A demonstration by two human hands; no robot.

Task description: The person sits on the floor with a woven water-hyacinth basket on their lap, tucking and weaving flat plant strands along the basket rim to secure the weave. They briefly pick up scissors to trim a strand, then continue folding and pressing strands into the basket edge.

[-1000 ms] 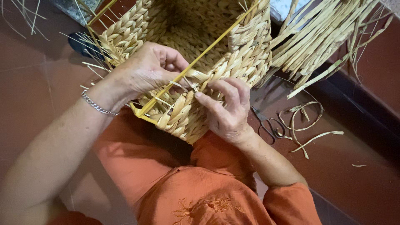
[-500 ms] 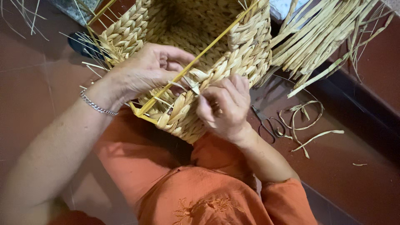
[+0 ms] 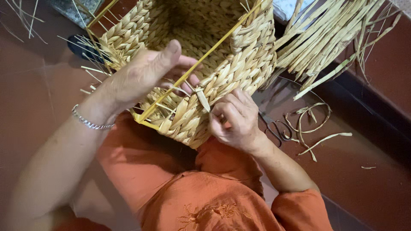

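Fingers (image 3: 222, 112) of right hand (image 3: 235, 122) now pinch loose straw end (image 3: 202, 99) at rim of woven basket (image 3: 222, 72) on lap, having curled tighter. Left hand (image 3: 141, 75) lifts thumb, fingers loosely hooked inside wall. Scissors (image 3: 274, 128) lie on floor (image 3: 376, 179) beside cut strands (image 3: 312, 124).

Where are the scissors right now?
In the head view, the scissors lie on the reddish floor just right of the right hand, below the woven basket and beside some loose curled straw strips.
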